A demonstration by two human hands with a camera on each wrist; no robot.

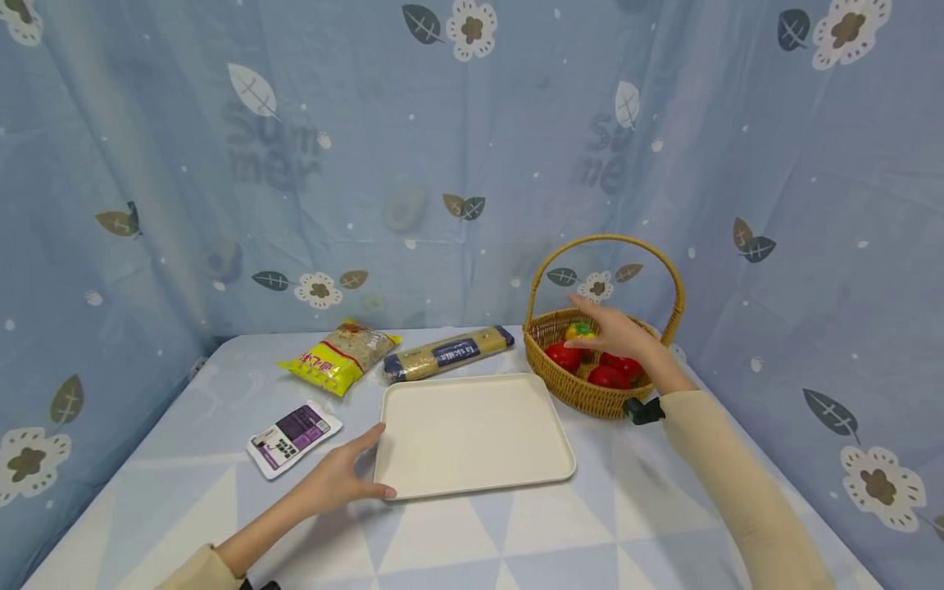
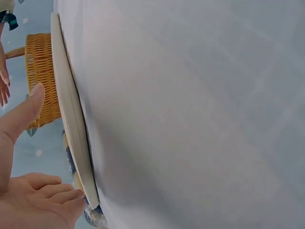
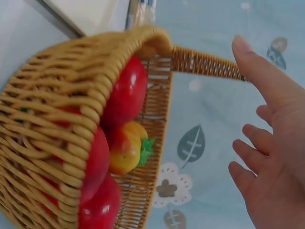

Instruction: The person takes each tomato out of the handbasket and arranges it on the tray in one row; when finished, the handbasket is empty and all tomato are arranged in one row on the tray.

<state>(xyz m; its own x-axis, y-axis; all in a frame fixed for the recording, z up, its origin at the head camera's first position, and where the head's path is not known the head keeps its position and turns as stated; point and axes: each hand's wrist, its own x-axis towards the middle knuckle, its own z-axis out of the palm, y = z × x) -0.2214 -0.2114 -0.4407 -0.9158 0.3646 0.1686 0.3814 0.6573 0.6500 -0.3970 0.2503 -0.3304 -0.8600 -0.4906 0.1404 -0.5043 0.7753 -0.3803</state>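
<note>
At the left end of a cream rectangular tray (image 1: 472,434), my left hand (image 1: 339,479) spreads thumb and fingers, with the fingertips right at the rim. The left wrist view shows this tray (image 2: 71,109) edge-on beside the loosely extended fingers. Over a wicker basket (image 1: 590,401) on the right hovers my right hand (image 1: 627,336), thumb apart from the fingers and nothing between them. Inside the basket lie several shiny red fruits (image 3: 126,90) and a yellow-red fruit (image 3: 125,148) with a green leafy top. The tall handle (image 3: 205,62) arches beside the right hand.
Behind the tray lies a long pack of pasta (image 1: 453,352). A yellow plastic food bag (image 1: 342,356) sits at the back left, and a white-and-purple pouch (image 1: 293,438) lies left of the tray. A blue patterned curtain (image 1: 442,164) encloses the table.
</note>
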